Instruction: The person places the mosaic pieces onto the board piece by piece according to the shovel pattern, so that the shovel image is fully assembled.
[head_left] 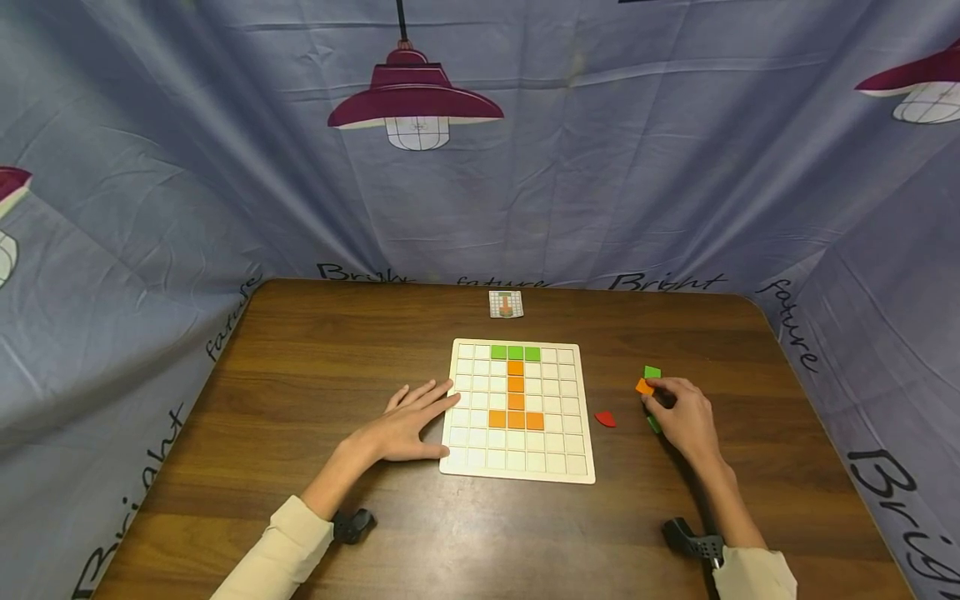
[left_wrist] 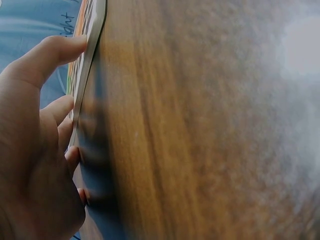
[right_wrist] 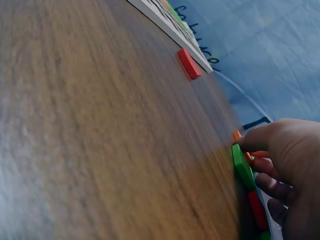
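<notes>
My left hand has its fingers spread, with fingertips and thumb touching the left edge of a pale square grid board. On the board lie a row of green tiles, a column of orange tiles and a short orange row below it. To the right of the board, my right hand pinches an orange tile low over the table. Green pieces lie around its fingers; a green one and a red one show close by in the right wrist view.
A red curved piece lies between the board and my right hand. Behind the board is a small pattern card. The brown wooden table is bordered by a blue curtain at the back and sides.
</notes>
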